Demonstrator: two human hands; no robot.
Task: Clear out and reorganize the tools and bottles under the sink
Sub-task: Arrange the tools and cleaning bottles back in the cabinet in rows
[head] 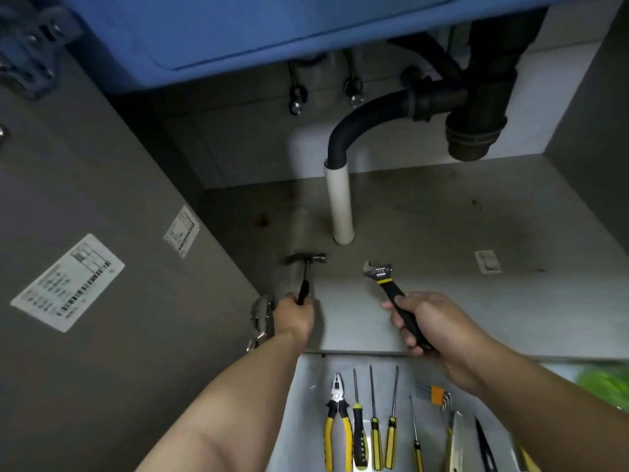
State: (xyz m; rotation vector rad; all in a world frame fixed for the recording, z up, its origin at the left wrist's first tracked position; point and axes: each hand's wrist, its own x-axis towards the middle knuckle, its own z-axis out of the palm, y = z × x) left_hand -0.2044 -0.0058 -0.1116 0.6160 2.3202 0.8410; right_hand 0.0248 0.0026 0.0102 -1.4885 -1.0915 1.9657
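My left hand grips the black handle of a claw hammer at the front left of the cabinet floor, its metal head pointing toward the back. My right hand holds a black and yellow adjustable wrench by the handle, jaw up and away from me. On the floor in front of the cabinet lie yellow-handled pliers and several yellow and black screwdrivers in a row. A set of hex keys lies to their right.
A white drain pipe rises from the grey cabinet floor into black plumbing under the blue sink. A metal door hinge sits beside my left hand. The open cabinet door carries stickers. Something green is at right.
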